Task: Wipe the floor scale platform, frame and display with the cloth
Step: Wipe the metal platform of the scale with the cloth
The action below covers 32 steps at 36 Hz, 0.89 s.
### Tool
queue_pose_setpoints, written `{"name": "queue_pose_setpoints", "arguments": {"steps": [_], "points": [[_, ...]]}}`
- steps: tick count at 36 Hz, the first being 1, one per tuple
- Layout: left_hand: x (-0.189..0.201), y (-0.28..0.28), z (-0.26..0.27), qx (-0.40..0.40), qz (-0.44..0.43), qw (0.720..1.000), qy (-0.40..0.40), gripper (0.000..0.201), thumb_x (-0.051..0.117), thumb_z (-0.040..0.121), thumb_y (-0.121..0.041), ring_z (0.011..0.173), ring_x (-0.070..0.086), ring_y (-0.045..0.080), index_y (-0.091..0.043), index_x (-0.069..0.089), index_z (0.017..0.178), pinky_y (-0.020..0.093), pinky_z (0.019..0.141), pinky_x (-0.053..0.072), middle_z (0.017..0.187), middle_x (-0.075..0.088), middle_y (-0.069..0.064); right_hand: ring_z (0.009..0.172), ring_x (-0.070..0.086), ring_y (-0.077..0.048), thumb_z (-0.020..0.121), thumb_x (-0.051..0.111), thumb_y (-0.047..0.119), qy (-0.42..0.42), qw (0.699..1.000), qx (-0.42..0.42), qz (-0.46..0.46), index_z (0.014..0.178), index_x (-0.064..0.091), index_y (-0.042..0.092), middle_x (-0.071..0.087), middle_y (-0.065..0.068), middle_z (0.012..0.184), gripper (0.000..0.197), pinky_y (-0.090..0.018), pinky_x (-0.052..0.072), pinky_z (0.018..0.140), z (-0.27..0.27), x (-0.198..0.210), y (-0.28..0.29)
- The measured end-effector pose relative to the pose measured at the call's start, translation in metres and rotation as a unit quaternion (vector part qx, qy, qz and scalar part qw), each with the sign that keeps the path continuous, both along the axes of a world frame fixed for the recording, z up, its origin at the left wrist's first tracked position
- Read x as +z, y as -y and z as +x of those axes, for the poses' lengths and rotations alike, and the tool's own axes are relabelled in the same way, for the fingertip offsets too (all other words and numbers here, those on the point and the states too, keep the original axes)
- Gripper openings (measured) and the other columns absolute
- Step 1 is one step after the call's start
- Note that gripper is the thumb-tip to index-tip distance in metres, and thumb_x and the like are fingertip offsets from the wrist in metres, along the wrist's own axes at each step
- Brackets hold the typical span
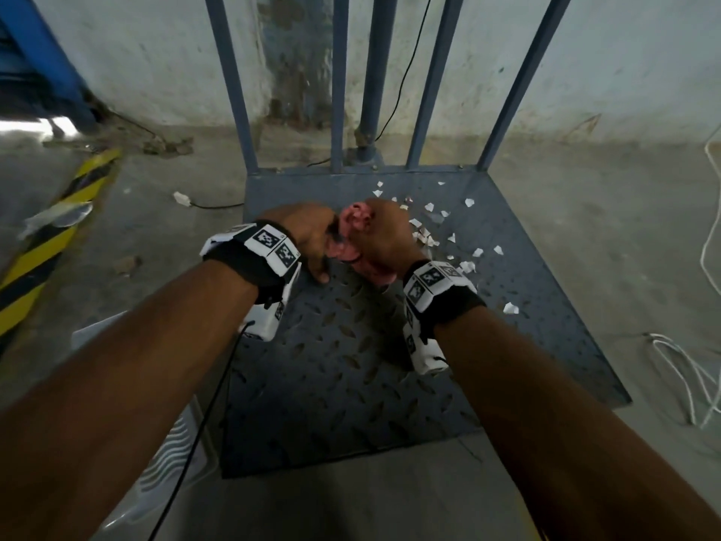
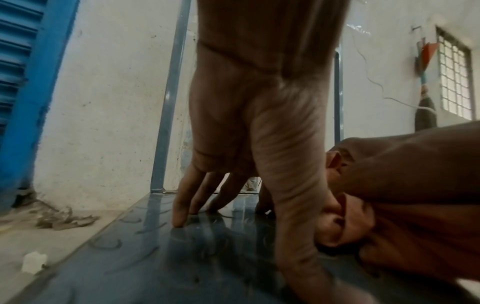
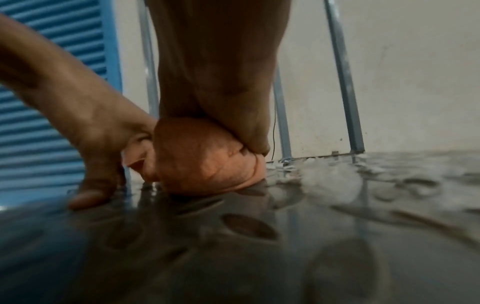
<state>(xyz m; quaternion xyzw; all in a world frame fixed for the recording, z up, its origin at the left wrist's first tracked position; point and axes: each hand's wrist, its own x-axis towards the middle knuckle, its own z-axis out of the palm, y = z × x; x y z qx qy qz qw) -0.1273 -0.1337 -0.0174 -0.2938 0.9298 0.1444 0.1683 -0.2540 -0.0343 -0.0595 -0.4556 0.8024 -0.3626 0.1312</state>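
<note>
The floor scale's blue-grey checker-plate platform (image 1: 351, 365) lies below me, its upright frame bars (image 1: 433, 80) at the far edge. A bunched pink cloth (image 1: 353, 222) is pressed onto the middle of the platform. My right hand (image 1: 384, 236) grips the cloth from above; the right wrist view shows the cloth (image 3: 202, 156) balled under that hand (image 3: 221, 82). My left hand (image 1: 312, 236) is right beside it, with straight fingers (image 2: 182, 205) touching the platform (image 2: 130, 267) and the thumb against the cloth (image 2: 345, 222). The display is out of view.
Several white paper scraps (image 1: 429, 236) litter the platform right of the hands. A yellow-black striped kerb (image 1: 47, 244) runs along the left floor, and white cables (image 1: 702, 365) lie on the right. A white ribbed object (image 1: 175, 443) sits near the platform's front-left corner.
</note>
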Motion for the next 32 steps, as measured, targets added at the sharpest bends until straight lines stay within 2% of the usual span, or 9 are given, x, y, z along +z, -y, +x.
{"name": "queue_pose_setpoints", "arguments": {"steps": [4, 7, 10, 13, 19, 24, 27, 29, 32], "points": [[0.003, 0.011, 0.0, -0.036, -0.015, 0.999, 0.012, 0.115, 0.095, 0.046, -0.058, 0.127, 0.055, 0.03, -0.024, 0.047, 0.144, 0.043, 0.103, 0.045, 0.141, 0.057, 0.006, 0.076, 0.065, -0.023, 0.082, 0.075, 0.032, -0.041, 0.999, -0.027, 0.016, 0.086, 0.069, 0.013, 0.069, -0.006, 0.08, 0.02, -0.027, 0.043, 0.065, -0.02, 0.005, -0.013], [0.008, 0.013, 0.006, -0.049, -0.002, 0.998, 0.04, 0.119, 0.087, 0.062, -0.062, 0.139, 0.044, 0.03, -0.02, 0.03, 0.156, 0.044, 0.113, 0.037, 0.155, 0.043, 0.009, 0.076, 0.063, -0.026, 0.084, 0.07, 0.03, -0.032, 0.997, -0.06, 0.04, 0.079, 0.063, 0.016, 0.061, -0.003, 0.076, 0.017, -0.028, 0.04, 0.065, -0.037, 0.017, -0.02], [0.006, 0.015, 0.014, -0.08, 0.049, 0.995, 0.037, 0.099, 0.084, 0.073, -0.053, 0.131, 0.051, 0.027, -0.014, 0.039, 0.151, 0.031, 0.103, 0.038, 0.145, 0.053, 0.009, 0.075, 0.07, -0.019, 0.073, 0.068, 0.039, 0.039, 0.994, -0.106, 0.011, 0.079, 0.07, 0.014, 0.072, 0.001, 0.075, 0.026, -0.035, 0.058, 0.072, -0.045, 0.017, -0.011], [0.002, 0.011, 0.021, -0.117, 0.069, 0.991, 0.016, 0.077, 0.084, 0.081, -0.035, 0.113, 0.05, 0.012, -0.01, 0.048, 0.144, 0.014, 0.084, 0.029, 0.122, 0.055, -0.002, 0.076, 0.072, -0.015, 0.071, 0.069, 0.04, 0.075, 0.993, -0.085, -0.018, 0.082, 0.074, 0.017, 0.075, 0.002, 0.076, 0.026, -0.036, 0.061, 0.076, -0.028, 0.016, -0.002], [0.009, 0.023, 0.003, -0.106, 0.036, 0.994, -0.018, 0.042, 0.092, 0.067, -0.042, 0.087, 0.062, 0.019, -0.021, 0.065, 0.091, 0.023, 0.068, 0.035, 0.087, 0.064, -0.004, 0.093, 0.064, -0.023, 0.085, 0.072, 0.031, -0.001, 1.0, 0.003, 0.004, 0.107, 0.069, 0.011, 0.072, -0.009, 0.102, 0.03, -0.025, 0.041, 0.075, 0.001, 0.012, 0.015], [0.007, 0.036, -0.004, -0.085, 0.071, 0.992, -0.057, 0.055, 0.096, 0.063, -0.027, 0.083, 0.055, 0.01, -0.016, 0.069, 0.11, 0.013, 0.062, 0.036, 0.098, 0.064, -0.006, 0.096, 0.062, -0.035, 0.079, 0.072, 0.038, -0.109, 0.983, 0.134, 0.065, 0.111, 0.065, 0.007, 0.065, -0.018, 0.106, 0.045, -0.028, 0.035, 0.073, -0.009, 0.017, 0.019], [0.004, 0.04, -0.009, -0.087, 0.062, 0.992, -0.074, 0.078, 0.1, 0.053, -0.033, 0.097, 0.052, 0.012, -0.02, 0.066, 0.122, 0.016, 0.082, 0.034, 0.104, 0.058, -0.01, 0.111, 0.058, -0.035, 0.086, 0.076, 0.035, -0.141, 0.965, 0.188, 0.114, 0.131, 0.06, 0.012, 0.058, -0.019, 0.121, 0.053, -0.028, 0.039, 0.086, -0.02, 0.026, 0.024], [0.004, 0.043, -0.015, -0.079, 0.057, 0.993, -0.06, 0.078, 0.101, 0.047, -0.036, 0.097, 0.057, 0.015, -0.021, 0.068, 0.116, 0.021, 0.083, 0.037, 0.101, 0.062, -0.008, 0.115, 0.056, -0.035, 0.087, 0.076, 0.037, -0.158, 0.961, 0.195, 0.116, 0.137, 0.058, 0.013, 0.056, -0.018, 0.126, 0.058, -0.031, 0.041, 0.093, -0.023, 0.025, 0.023], [0.005, 0.048, -0.024, -0.071, 0.065, 0.995, -0.021, 0.064, 0.102, 0.044, -0.034, 0.084, 0.064, 0.014, -0.021, 0.072, 0.099, 0.021, 0.072, 0.043, 0.09, 0.07, -0.008, 0.107, 0.059, -0.032, 0.085, 0.078, 0.035, -0.168, 0.967, 0.167, 0.089, 0.129, 0.063, 0.013, 0.059, -0.015, 0.12, 0.051, -0.024, 0.035, 0.082, -0.023, 0.015, 0.024]]}}
